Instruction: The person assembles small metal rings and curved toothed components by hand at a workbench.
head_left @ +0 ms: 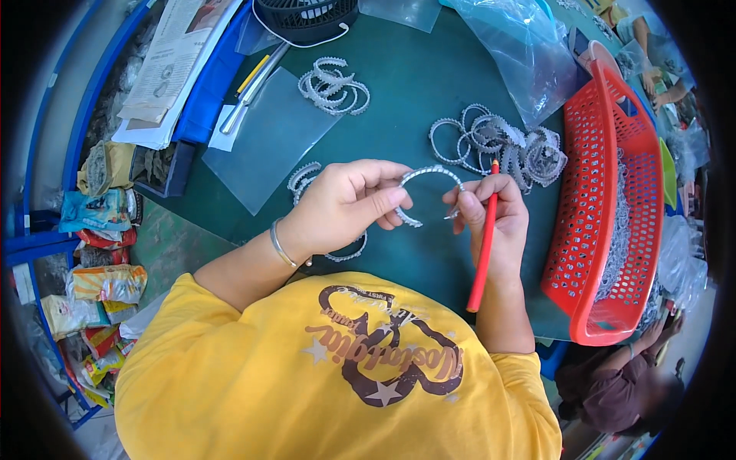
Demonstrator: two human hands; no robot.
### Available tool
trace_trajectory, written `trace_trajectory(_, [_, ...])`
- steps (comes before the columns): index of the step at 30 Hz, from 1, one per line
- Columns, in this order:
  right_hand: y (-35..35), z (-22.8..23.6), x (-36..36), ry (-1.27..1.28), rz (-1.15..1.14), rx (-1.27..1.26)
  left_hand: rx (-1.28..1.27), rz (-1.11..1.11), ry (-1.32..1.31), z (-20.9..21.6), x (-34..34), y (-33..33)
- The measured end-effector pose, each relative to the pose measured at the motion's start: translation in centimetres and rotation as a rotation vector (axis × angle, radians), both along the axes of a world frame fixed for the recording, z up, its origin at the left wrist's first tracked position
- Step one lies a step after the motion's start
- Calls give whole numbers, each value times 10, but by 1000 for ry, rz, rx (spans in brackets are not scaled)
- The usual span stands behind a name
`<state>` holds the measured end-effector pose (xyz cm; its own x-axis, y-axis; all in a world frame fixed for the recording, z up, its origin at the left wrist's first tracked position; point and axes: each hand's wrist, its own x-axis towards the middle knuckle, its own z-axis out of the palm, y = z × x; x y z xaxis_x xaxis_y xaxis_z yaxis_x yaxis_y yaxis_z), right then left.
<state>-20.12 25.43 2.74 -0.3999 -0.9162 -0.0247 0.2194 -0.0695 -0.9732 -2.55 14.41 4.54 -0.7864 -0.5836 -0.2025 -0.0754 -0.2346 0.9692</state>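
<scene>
Between my hands is a silvery cuff bracelet (434, 169) with a ridged edge and a gap in its ring. The thumb and fingers of my left hand (345, 201) pinch its left side. My right hand (500, 224) is closed around a red pencil (484, 264), tip pointing away from me, and its thumb and forefinger are at the bracelet's right end. Partly hidden by my left hand and wrist are more bracelets (300, 178). A tangled heap of similar bracelets (498, 138) lies beyond my right hand, and a smaller group (333, 86) sits farther left.
A red perforated basket (602, 199) with grey pieces stands on the right. Clear plastic bags (521, 57), a flat plastic sheet (264, 146) and a black fan (307, 17) are on the green table (399, 84). Papers (172, 69) lie left; another person (613, 391) is lower right.
</scene>
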Motion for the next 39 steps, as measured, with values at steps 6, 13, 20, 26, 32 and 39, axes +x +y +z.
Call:
trace_trajectory(6, [-4, -3, 2, 16, -104, 8, 469, -75, 142, -4, 3, -8])
trace_trajectory(13, [-11, 3, 23, 575, -38, -255, 294, 74, 87, 1, -5, 2])
trace_trajectory(20, [-10, 0, 9, -219, 66, -130, -77, 212, -25, -3, 2, -6])
trace_trajectory(26, [-8, -4, 2, -621, 208, -215, 250, -18, 91, 0, 8, -15])
trace_trajectory(32, [-6, -5, 2, -576, 167, -124, 322, 55, 135, -1, 9, -14])
trace_trajectory(39, [-3, -6, 3, -337, 79, -49, 323, 52, 140, 0, 7, -12])
